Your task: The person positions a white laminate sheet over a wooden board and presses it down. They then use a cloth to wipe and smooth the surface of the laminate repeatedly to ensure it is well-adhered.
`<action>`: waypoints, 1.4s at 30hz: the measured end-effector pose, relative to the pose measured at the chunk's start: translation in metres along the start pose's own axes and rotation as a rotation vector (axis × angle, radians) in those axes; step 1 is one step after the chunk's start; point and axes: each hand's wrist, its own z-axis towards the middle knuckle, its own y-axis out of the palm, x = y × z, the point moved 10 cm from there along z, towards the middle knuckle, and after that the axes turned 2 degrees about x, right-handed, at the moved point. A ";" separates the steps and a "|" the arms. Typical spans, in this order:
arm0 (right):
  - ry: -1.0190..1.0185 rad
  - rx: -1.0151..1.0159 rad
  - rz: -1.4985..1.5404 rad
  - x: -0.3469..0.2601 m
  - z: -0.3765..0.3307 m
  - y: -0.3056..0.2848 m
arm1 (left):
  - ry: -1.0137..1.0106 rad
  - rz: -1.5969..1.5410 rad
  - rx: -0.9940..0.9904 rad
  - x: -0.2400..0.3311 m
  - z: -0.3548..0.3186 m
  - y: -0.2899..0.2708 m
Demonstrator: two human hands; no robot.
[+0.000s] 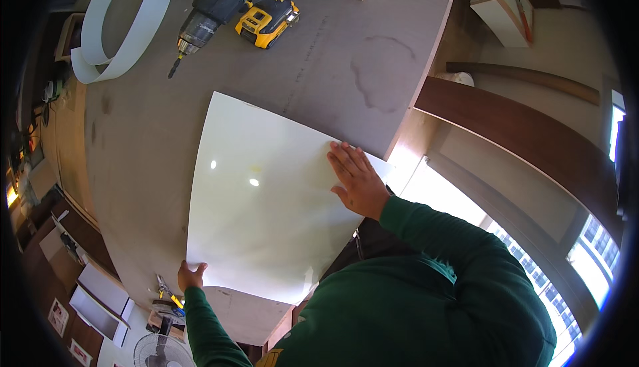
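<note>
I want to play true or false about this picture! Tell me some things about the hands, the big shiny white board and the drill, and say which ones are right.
1. The right hand lies flat on the glossy white rectangular panel. True.
2. The left hand holds the yellow and black cordless drill. False: it grips the panel's near corner, and the drill lies untouched at the far side of the brown worktable.
3. A curled white strip of edge banding lies beside the drill. True.
4. The panel stands upright against a wall. False: it lies flat on the worktable.
5. Both sleeves are red. False: the sleeves are dark green.
</note>
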 end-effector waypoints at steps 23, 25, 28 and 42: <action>0.295 -0.166 0.462 0.022 0.171 0.001 | -0.052 0.021 -0.005 -0.011 -0.004 0.003; 0.281 -0.171 0.452 0.020 0.174 0.004 | -0.066 0.024 -0.014 -0.015 -0.007 0.002; 0.216 -0.138 0.383 0.036 0.179 0.009 | -0.074 -0.006 -0.014 -0.009 -0.005 0.000; -0.294 0.036 -0.241 -0.136 0.246 0.021 | -0.077 -0.178 0.075 -0.028 -0.013 0.003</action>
